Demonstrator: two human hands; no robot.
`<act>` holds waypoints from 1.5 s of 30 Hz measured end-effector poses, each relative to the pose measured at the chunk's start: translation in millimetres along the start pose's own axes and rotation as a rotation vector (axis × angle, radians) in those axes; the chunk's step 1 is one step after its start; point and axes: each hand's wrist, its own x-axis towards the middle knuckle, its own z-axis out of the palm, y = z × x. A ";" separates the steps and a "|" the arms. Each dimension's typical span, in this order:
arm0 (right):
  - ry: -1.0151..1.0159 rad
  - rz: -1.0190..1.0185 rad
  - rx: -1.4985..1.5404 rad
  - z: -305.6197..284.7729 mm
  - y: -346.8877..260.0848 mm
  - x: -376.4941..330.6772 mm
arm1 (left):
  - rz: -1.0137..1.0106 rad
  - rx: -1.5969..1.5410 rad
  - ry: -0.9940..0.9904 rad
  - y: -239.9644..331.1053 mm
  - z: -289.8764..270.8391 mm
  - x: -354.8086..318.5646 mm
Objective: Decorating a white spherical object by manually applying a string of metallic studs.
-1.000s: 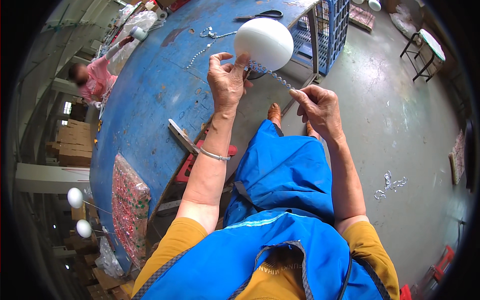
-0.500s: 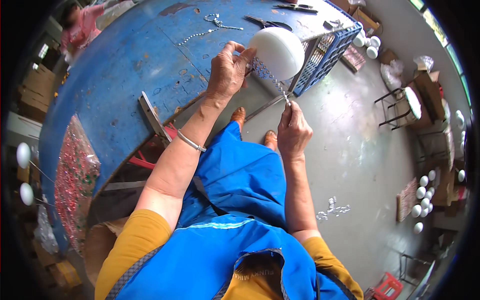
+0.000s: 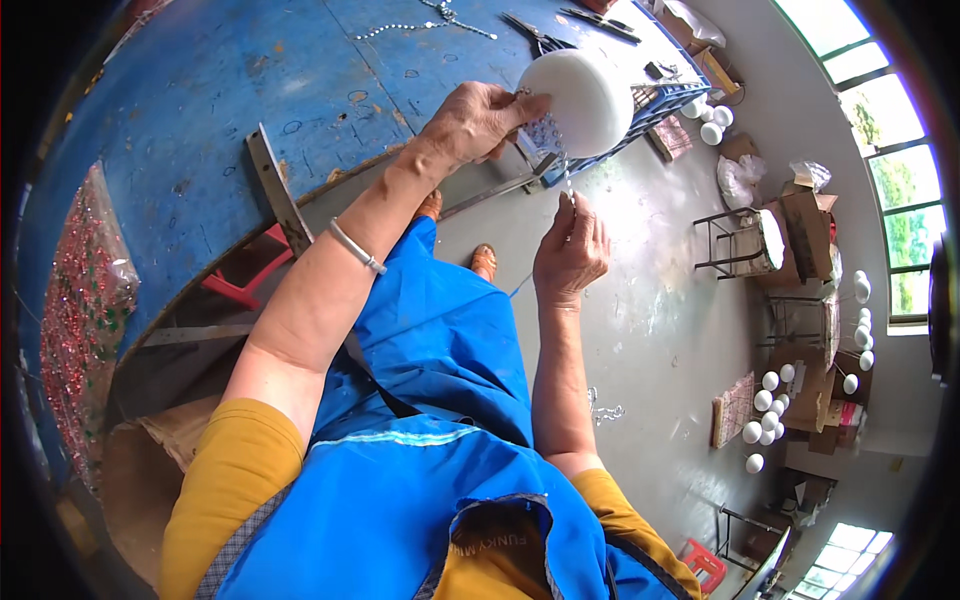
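- Left hand (image 3: pixel 478 122) grips the white foam ball (image 3: pixel 578 100) from its left side, fingers curled on it, holding it up above the table edge so its lower face stays reachable
- A patch of beaded trim (image 3: pixel 545 133) sits on the ball's lower left, just under the left fingertips; thumb seems to pin it in place
- Right hand (image 3: pixel 570 252) is below the ball, fingers pinched narrow on a thin bead strand (image 3: pixel 567 178) that runs straight up to the patch; strand looks taut, probably kept tight so it lies flat on the ball
- Ball hangs over the gap between the blue table (image 3: pixel 220 110) and the person's lap, in front of the blue crate (image 3: pixel 650 108)
- Silver bangle (image 3: pixel 357 247) on the left wrist, blue apron (image 3: pixel 440 350) over the knees
- On the table beyond: loose bead chain (image 3: pixel 420 24), dark scissors (image 3: pixel 535 30), and a bag of red and green sequins (image 3: pixel 80 290) at the left edge
- More white balls (image 3: pixel 765 420) on the grey floor to the right, with boxes and a metal stool (image 3: pixel 745 242)
- Nothing blocks the hands; the crate is close behind the ball, and the metal bracket (image 3: pixel 275 190) sticks out under the left forearm
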 end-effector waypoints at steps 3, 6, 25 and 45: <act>0.130 -0.167 -0.020 -8.2 9.4 5.3 | -0.074 -0.093 0.020 1.7 5.3 -2.7; 0.038 -0.204 -0.003 -12.6 19.4 5.3 | -0.027 -0.065 0.149 2.0 8.4 -5.6; -0.260 0.464 0.750 -35.8 22.4 -3.9 | 0.210 0.108 0.122 0.6 7.2 -3.2; -0.510 0.805 1.010 -65.1 44.3 10.2 | 0.020 -0.054 0.188 -1.5 8.0 -0.3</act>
